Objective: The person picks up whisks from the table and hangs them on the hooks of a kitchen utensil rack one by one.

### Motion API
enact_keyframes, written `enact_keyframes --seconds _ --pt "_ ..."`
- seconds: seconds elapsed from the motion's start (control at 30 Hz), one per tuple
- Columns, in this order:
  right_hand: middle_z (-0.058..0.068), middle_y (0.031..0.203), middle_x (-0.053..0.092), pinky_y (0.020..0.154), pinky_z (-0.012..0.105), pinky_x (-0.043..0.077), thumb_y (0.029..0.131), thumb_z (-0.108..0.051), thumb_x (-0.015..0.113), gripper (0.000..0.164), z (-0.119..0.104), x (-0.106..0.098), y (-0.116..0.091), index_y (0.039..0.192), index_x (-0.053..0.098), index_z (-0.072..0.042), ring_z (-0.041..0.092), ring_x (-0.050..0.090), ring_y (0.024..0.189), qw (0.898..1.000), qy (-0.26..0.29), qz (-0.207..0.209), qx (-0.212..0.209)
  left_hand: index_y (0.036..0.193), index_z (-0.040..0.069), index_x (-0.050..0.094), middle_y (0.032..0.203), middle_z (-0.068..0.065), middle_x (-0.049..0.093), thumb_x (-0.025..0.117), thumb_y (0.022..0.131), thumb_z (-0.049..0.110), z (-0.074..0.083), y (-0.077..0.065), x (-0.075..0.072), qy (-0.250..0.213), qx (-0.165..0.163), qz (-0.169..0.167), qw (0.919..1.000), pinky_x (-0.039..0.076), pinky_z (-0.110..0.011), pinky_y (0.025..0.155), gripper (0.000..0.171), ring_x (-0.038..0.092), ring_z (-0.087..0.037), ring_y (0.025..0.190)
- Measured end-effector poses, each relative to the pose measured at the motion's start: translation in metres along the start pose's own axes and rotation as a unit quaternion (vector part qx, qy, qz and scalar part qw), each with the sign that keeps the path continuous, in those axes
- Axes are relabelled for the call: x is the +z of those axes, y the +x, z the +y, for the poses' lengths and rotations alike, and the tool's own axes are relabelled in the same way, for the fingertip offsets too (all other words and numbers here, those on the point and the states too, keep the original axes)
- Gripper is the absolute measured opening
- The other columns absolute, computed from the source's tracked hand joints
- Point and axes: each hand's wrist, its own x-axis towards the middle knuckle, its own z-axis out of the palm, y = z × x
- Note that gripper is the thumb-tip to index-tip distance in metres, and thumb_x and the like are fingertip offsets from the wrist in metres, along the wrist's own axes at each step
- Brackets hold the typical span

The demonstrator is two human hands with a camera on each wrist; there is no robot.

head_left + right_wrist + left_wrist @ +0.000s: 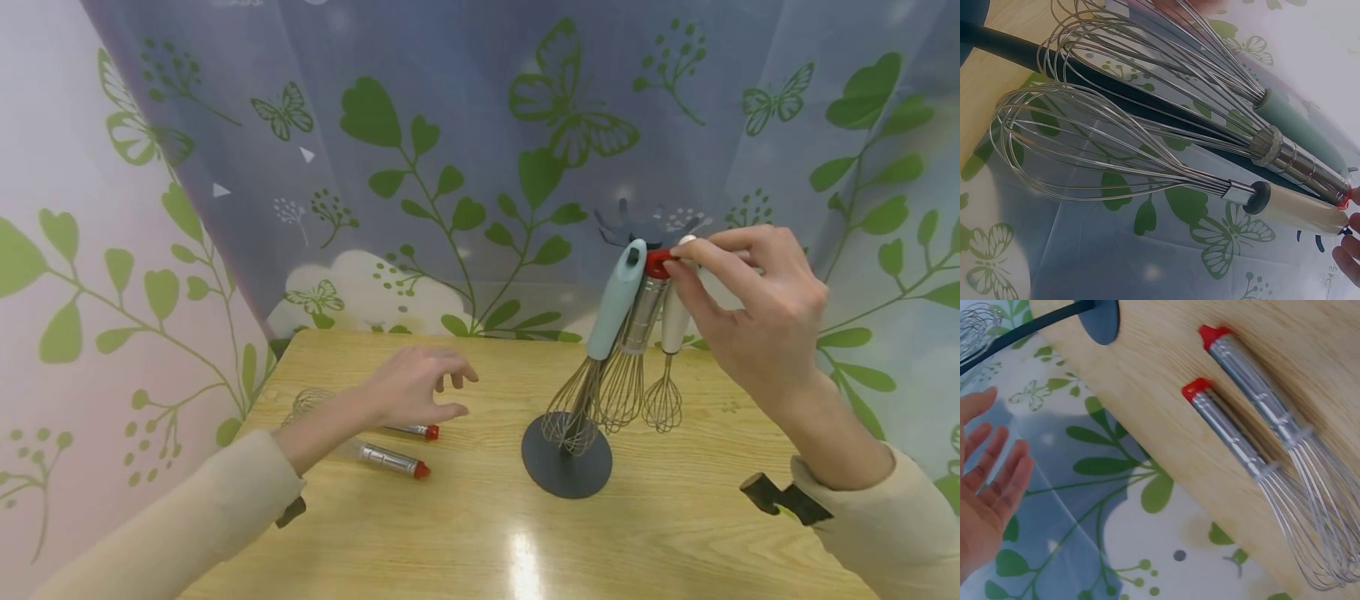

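Note:
At the top of a dark whisk stand [566,475], my right hand [765,292] pinches the red end of a silver-handled whisk [643,317] between thumb and forefinger. Its wires point down; whether a hook bears it is hidden. A light-blue-handled whisk [617,304] hangs to its left and a cream-handled whisk [675,321] to its right, close beside it in the right wrist view. My left hand [416,387] hovers over the table with loose fingers, holding nothing. Below it lie two red-tipped silver whisks, one nearer [390,458] and one farther [412,431], partly covered by my arm.
The wooden table [465,533] ends at the back against a blue-grey cloth [465,108] with green leaves and butterflies. A pale patterned cloth [75,333] stands at the left. Bare hooks [622,212] stick out from the stand's top.

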Motion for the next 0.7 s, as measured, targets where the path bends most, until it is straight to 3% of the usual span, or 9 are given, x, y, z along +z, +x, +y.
enact_keyframes --seconds 0.13,0.27,0.43,0.57,0.7 --pt "0.028 0.084 0.066 0.091 0.006 0.034 0.085 -0.002 0.082 0.007 0.001 0.0 0.0 0.088 0.077 0.003 0.048 0.055 0.079 1.0 0.0 -0.001 0.0 0.124 0.016 0.073 0.11 -0.001 0.075 0.084 0.087 0.034 -0.006 -0.006 0.002 0.012 -0.039 -0.065 0.9971 0.06 -0.037 0.084 0.043 0.073 -0.021 0.096" --pt "0.027 0.084 0.066 0.091 0.006 0.034 0.089 -0.007 0.081 0.011 0.001 0.0 0.0 0.088 0.077 0.003 0.048 0.055 0.079 1.0 -0.001 -0.002 -0.001 0.127 0.015 0.072 0.114 -0.002 0.074 0.084 0.087 0.037 -0.013 -0.012 0.005 0.003 -0.065 -0.1 0.9929 0.059 -0.049 0.096 0.046 0.072 -0.025 0.106" --pt "0.027 0.084 0.066 0.09 0.006 0.033 0.092 -0.012 0.08 0.015 0.001 0.0 0.0 0.088 0.077 0.002 0.048 0.056 0.079 1.0 -0.003 -0.005 -0.003 0.127 0.014 0.072 0.115 -0.004 0.074 0.083 0.087 0.036 -0.022 -0.017 0.008 -0.009 -0.076 -0.121 0.9897 0.06 -0.047 0.093 0.047 0.072 -0.028 0.108" --pt "0.027 0.084 0.066 0.091 0.006 0.034 0.084 -0.001 0.082 0.007 0.0 0.0 0.001 0.087 0.077 0.003 0.048 0.055 0.078 1.0 -0.001 -0.003 -0.001 0.126 0.015 0.073 0.117 -0.006 0.073 0.082 0.087 0.032 -0.029 -0.021 0.011 -0.013 -0.085 -0.148 0.9852 0.061 -0.046 0.09 0.044 0.071 -0.028 0.106" --pt "0.027 0.084 0.066 0.09 0.006 0.034 0.078 0.006 0.083 0.012 0.0 0.0 0.001 0.087 0.077 0.002 0.048 0.055 0.078 1.0 -0.001 -0.001 0.0 0.126 0.015 0.073 0.117 -0.006 0.074 0.085 0.085 0.031 -0.036 -0.025 0.016 -0.026 -0.101 -0.17 0.9799 0.061 -0.047 0.091 0.046 0.071 -0.028 0.108"
